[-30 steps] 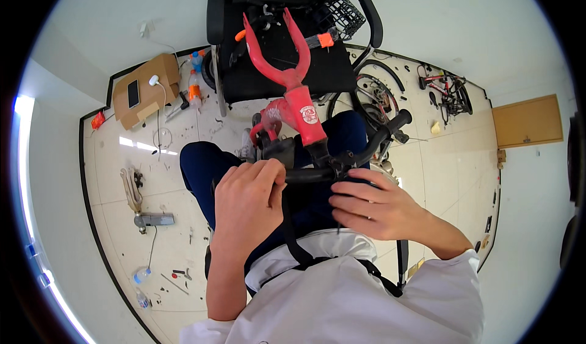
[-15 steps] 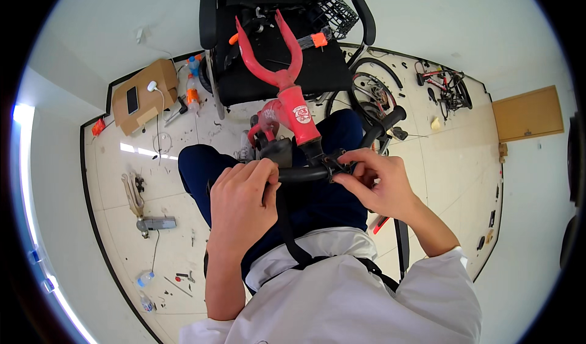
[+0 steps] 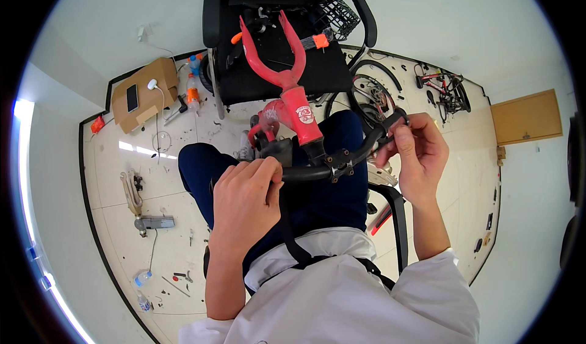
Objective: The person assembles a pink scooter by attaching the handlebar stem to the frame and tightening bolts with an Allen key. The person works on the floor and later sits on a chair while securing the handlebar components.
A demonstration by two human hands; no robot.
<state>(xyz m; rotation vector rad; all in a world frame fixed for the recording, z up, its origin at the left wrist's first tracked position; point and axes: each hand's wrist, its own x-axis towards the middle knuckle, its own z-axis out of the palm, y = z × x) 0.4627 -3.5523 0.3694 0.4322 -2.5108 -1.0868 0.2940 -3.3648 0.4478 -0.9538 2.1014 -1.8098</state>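
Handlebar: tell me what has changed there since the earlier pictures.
The right hand has left the stem clamp, where its fingers were half a second ago, and moved outward to the right and up the picture; its thumb and fingers are now at the right end of the handlebar. Whether they grip it firmly is unclear. The left hand stays closed around the bar's left side.

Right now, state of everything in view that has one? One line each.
Left hand: closed around handlebar's left side
Right hand: fingers bent at handlebar's right end, grip unclear
Black handlebar: held in stem clamp
Red fork: no wheel fitted
Phone: lying on cardboard, screen dark
Black chair: parts on seat
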